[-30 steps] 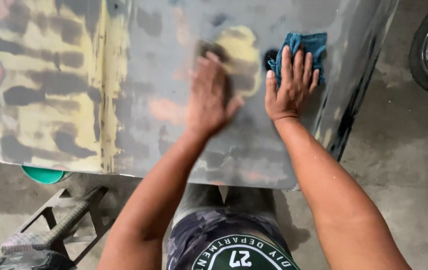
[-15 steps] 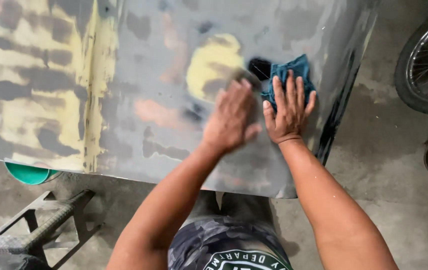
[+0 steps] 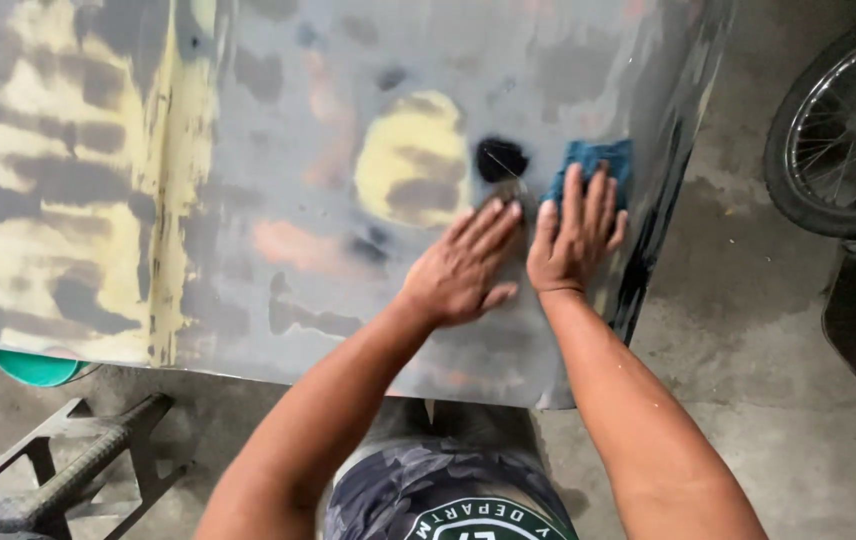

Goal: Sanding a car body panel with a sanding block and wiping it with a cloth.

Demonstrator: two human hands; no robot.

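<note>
As the person leans over a large grey sheet-metal body panel [image 3: 278,200] blotched with yellow filler, the left hand [image 3: 463,270] lies flat on it, fingers [image 3: 496,222] spread open and gripping nothing I can make out. Just beside it, the right hand [image 3: 573,240] presses a small crumpled blue cloth [image 3: 598,160] against the panel near its right edge, fingers extended over the cloth, not curled around it. The cloth looks soft and light, easily bunched from any edge. A spoked wheel [image 3: 838,140] stands on the concrete floor [image 3: 748,380] nearby.
</note>
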